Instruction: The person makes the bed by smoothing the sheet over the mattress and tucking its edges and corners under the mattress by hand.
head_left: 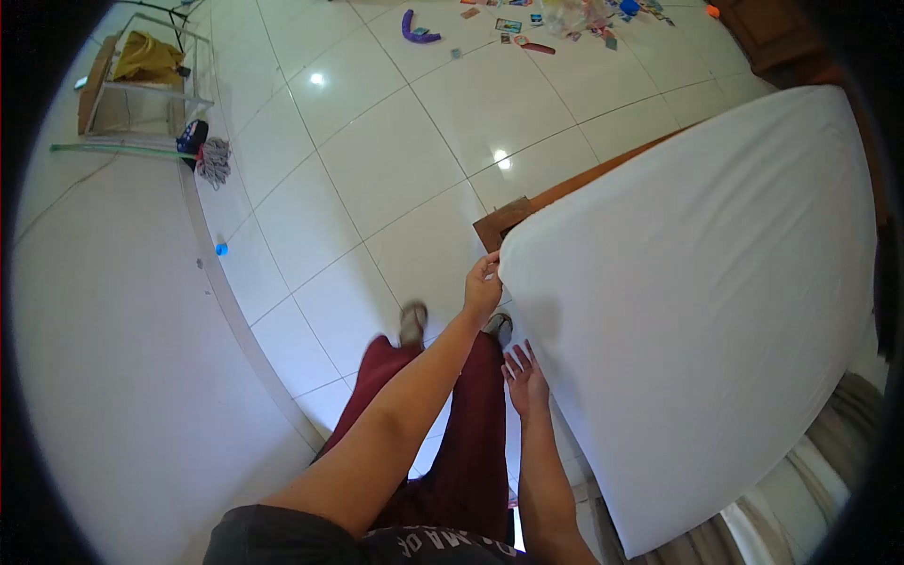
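A white bed sheet (678, 311) covers a mattress, pulled mostly smooth over the top with faint creases. My left hand (484, 284) reaches forward to the mattress's near corner, its fingers closed at the sheet's edge there; the fingertips are partly hidden. Lower down, my right hand (524, 379) is held beside the mattress's long side, fingers spread, with nothing visible in it. The wooden bed frame (603, 169) shows past the corner, just ahead of my left hand.
Toys and cards lie scattered on the tiled floor (377, 151), near a purple curved object (414, 30). A mop (213, 162) and a metal-framed rack (141, 94) with a yellow cloth (148, 58) stand at far left. Curtains (800, 471) hang at lower right.
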`<state>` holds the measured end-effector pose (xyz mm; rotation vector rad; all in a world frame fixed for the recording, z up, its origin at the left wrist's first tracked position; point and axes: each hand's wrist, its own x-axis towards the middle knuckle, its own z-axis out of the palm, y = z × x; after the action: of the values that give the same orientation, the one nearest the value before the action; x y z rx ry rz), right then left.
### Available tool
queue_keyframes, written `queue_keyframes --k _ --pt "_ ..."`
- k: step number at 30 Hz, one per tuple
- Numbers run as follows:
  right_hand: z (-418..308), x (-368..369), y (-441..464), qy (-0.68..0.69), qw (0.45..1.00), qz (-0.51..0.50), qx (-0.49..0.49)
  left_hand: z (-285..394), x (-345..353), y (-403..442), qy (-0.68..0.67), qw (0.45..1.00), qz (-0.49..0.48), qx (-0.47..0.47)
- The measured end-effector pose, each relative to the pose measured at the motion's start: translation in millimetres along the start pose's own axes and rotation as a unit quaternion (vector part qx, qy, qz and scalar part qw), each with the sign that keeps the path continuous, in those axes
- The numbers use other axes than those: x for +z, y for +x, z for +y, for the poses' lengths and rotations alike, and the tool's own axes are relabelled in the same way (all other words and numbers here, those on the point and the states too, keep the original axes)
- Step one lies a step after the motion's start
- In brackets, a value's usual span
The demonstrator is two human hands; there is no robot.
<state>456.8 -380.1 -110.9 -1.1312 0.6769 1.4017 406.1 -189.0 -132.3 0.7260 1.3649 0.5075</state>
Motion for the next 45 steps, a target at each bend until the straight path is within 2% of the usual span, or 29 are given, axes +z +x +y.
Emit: queue_keyframes --k 2,3,5,6,7,9,11,13,14,16,17,18,19,20,21,23,26,30,34,36,37,39,41,43,45 --pt "-18.7 44.8 -18.8 -0.260 0.965 0.001 0.026 16.0 -1.5 9.7 -0.027 0.991 -0.026 0.132" --pt "-24.1 61.8 -26.4 -0.264 0.964 0.007 0.030 23.7 -3.4 15.9 -0.032 0.991 -0.024 0.125" --pt "-31.8 91.8 -41.8 -0.466 0.877 -0.119 -0.013 33.5 -7.1 25.9 0.001 0.995 -0.061 0.083" --pt "-41.2 121.2 -58.5 -0.488 0.860 -0.135 -0.058 34.9 -6.5 33.3 -0.003 0.995 -0.067 0.077" --pt "-54.2 147.7 -72.9 -0.488 0.862 -0.125 -0.062 34.3 -5.2 42.6 0.028 0.993 -0.081 0.076" --pt "-73.5 184.0 -95.4 -0.483 0.816 -0.134 -0.287 44.1 -3.7 47.5 0.051 0.992 -0.097 0.060" --pt "-99.1 197.5 -83.5 -0.523 0.732 0.015 -0.435 81.2 -2.6 48.8 0.213 0.961 -0.157 0.080" --pt "-132.9 225.2 -58.6 -0.498 0.654 0.209 -0.530 92.0 -2.1 57.8 0.242 0.948 -0.193 0.077" --pt "-144.3 227.1 -39.3 -0.496 0.651 0.217 -0.532 96.6 -0.8 63.6 0.272 0.933 -0.223 0.080" --pt "-154.6 214.3 0.6 -0.485 0.544 0.359 -0.583 94.9 0.2 79.3 0.322 0.907 -0.263 0.070" --pt "-154.1 218.8 2.4 -0.478 0.539 0.371 -0.586 97.9 2.8 86.4 0.371 0.880 -0.292 0.060" --pt "-151.0 225.2 2.8 -0.539 0.491 0.409 -0.548 109.3 7.4 89.7 0.371 0.875 -0.302 0.069" --pt "-149.1 229.2 2.9 -0.597 0.441 0.443 -0.502 119.5 11.2 89.5 0.398 0.864 -0.307 0.038" --pt "-148.5 228.2 3.2 -0.582 0.464 0.433 -0.509 127.5 15.3 85.0 0.425 0.850 -0.312 0.004" --pt "-147.6 226.8 3.3 -0.577 0.460 0.444 -0.509 137.1 23.1 77.8 0.426 0.845 -0.322 0.010" --pt "-147.7 226.8 5.4 -0.585 0.450 0.435 -0.516 158.1 44.2 61.1 0.398 0.871 -0.288 0.020" --pt "-147.9 232.1 6.1 -0.581 0.447 0.447 -0.512 182.8 75.6 35.6 0.386 0.878 -0.268 0.086" --pt "-148.6 232.4 4.4 -0.584 0.453 0.453 -0.499 180.3 95.5 29.3 0.397 0.879 -0.231 0.127" --pt "-149.1 228.3 3.4 -0.597 0.448 0.464 -0.477 146.2 100.1 57.8 0.371 0.889 -0.232 0.136" --pt "-151.8 229.2 1.4 -0.606 0.448 0.464 -0.465 145.6 102.1 73.3 0.305 0.917 -0.245 0.077" --pt "-152.0 227.8 1.2 -0.592 0.453 0.476 -0.467 143.7 103.1 80.3 0.314 0.910 -0.256 0.087" --pt "-152.3 224.7 1.7 -0.598 0.470 0.453 -0.465 138.8 102.0 93.2 0.278 0.917 -0.285 0.019" --pt "-152.3 226.9 -2.7 -0.582 0.477 0.466 -0.465 120.1 95.0 113.3 0.301 0.907 -0.292 0.047" --pt "-157.3 229.9 -9.8 -0.590 0.494 0.445 -0.458 132.2 106.7 118.1 0.315 0.897 -0.302 0.075" --pt "-160.7 228.8 -10.8 -0.586 0.497 0.450 -0.456 150.6 116.0 112.5 0.325 0.902 -0.285 0.002"
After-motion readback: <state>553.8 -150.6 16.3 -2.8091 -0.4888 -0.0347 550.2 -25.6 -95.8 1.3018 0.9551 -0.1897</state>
